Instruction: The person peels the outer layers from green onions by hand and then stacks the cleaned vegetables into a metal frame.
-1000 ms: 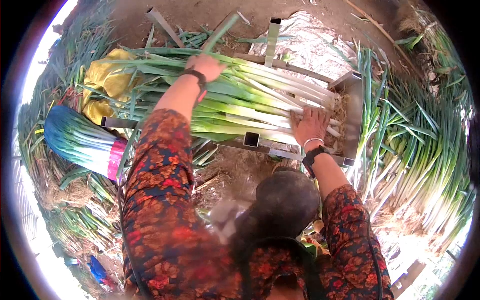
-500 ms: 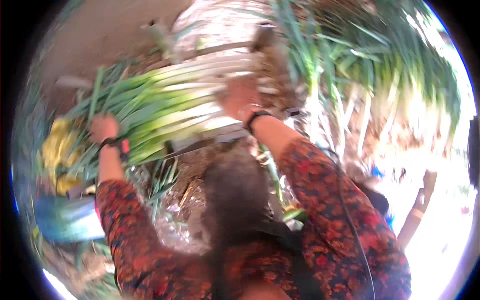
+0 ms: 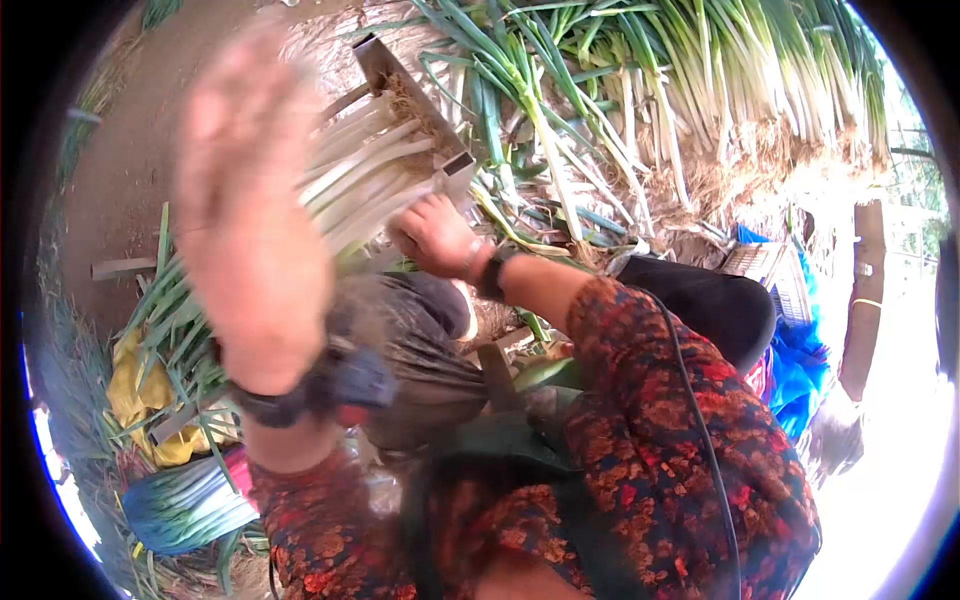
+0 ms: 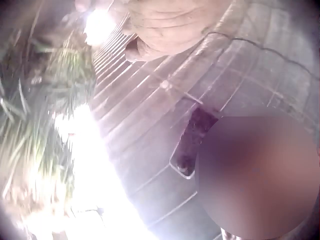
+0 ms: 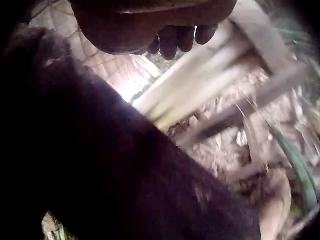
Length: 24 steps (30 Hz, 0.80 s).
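Observation:
Long green onions (image 3: 365, 175) lie in a metal frame (image 3: 420, 105), their white ends toward its end plate. My left hand (image 3: 255, 220) is raised in front of them, blurred and close to the camera, fingers extended; it holds nothing that shows. In the left wrist view part of that hand (image 4: 172, 25) appears at the top. My right hand (image 3: 435, 235) is beside the frame's near corner, by the white stalks, fingers loosely bent. In the right wrist view the right hand's fingertips (image 5: 177, 42) hang above the white stalks (image 5: 200, 80); contact is unclear.
More onions (image 3: 740, 80) are spread at the upper right. A yellow bag (image 3: 140, 390) and a bundle with a pink band (image 3: 185, 510) are at the left. Dark-clothed knees (image 3: 700, 300) lie below the frame, and blue plastic (image 3: 800, 375) is at the right.
My left hand has come off the green leaves and up toward the camera. My right hand has moved off the white stalks to the frame's near side. The view has swung right.

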Tool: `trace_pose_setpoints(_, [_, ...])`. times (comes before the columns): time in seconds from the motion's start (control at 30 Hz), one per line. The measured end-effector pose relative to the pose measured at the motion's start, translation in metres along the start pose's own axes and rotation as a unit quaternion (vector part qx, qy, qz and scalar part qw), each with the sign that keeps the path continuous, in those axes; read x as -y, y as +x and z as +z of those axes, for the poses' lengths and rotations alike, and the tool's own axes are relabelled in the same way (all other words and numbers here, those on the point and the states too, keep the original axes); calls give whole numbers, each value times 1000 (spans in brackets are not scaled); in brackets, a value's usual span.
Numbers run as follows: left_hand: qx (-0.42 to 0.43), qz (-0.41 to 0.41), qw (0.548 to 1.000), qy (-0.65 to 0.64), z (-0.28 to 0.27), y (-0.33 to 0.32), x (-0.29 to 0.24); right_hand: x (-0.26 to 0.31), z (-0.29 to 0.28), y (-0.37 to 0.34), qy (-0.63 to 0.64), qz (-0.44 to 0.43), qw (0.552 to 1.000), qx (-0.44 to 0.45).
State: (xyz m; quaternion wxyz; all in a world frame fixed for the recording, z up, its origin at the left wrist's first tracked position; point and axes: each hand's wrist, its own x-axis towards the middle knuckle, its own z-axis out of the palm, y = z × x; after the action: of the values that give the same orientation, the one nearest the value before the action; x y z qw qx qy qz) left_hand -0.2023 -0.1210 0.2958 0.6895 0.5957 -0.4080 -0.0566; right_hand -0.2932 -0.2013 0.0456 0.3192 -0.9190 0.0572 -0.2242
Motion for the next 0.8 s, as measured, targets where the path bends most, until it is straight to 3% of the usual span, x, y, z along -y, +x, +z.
trace_pose_setpoints(0.03, [-8, -65, 986, -152, 32, -5, -6, 0, -15, -25, -10, 15, 999, 29])
trace_pose_setpoints(0.1, [70, -161, 961, -215, 79, -14, 12, -36, -11, -91, 12, 82, 997, -6])
trace_pose_setpoints(0.17, [81, -251, 949, -171, 112, -27, 54, -90, -18, -144, -16, 300, 948, 102])
trace_pose_setpoints(0.2, [95, -350, 922, -136, 120, -33, 69, -126, -15, -178, -95, 264, 958, 55])
trace_pose_setpoints(0.23, [103, -356, 921, -122, 129, -38, 78, -150, -24, -191, -107, 395, 911, 57])
trace_pose_setpoints(0.27, [126, -364, 918, -99, 133, -38, 84, -150, -49, -189, -93, 468, 879, 5])
trace_pose_setpoints(0.3, [148, -368, 915, -75, 137, -34, 89, -186, -49, -205, -119, 508, 850, 68])
trace_pose_setpoints(0.33, [172, -374, 910, -52, 141, -30, 93, -193, -50, -214, -147, 533, 831, -54])
trace_pose_setpoints(0.37, [183, -358, 916, -18, 147, -27, 92, -209, -51, -219, -162, 553, 816, -51])
trace_pose_setpoints(0.4, [205, -312, 928, 15, 151, -28, 104, -223, -50, -223, -178, 573, 799, -45])
trace_pose_setpoints(0.47, [238, -337, 910, -30, 159, -27, 102, -249, -43, -222, -113, 637, 763, 14])
trace_pose_setpoints(0.5, [280, -298, 910, 66, 163, -27, 104, -256, -40, -215, -81, 665, 742, 44])
trace_pose_setpoints(0.6, [322, -277, 904, 47, 174, -30, 109, -260, -33, -205, -211, 615, 748, 132])
trace_pose_setpoints(0.63, [332, -267, 901, 84, 178, -32, 113, -238, -52, -182, -202, 632, 727, 176])
trace_pose_setpoints(0.67, [342, -235, 904, 104, 180, -34, 115, -252, -50, -179, -150, 655, 713, 200])
trace_pose_setpoints(0.7, [347, -258, 897, 94, 184, -34, 114, -257, -47, -180, -124, 666, 703, 218])
trace_pose_setpoints(0.73, [350, -280, 890, 82, 187, -34, 112, -258, -42, -181, -109, 663, 711, 209])
trace_pose_setpoints(0.77, [348, -199, 913, 69, 189, -37, 116, -253, -42, -175, -86, 657, 723, 198])
trace_pose_setpoints(0.8, [372, -177, 905, 107, 191, -39, 120, -249, -44, -170, -63, 651, 734, 185])
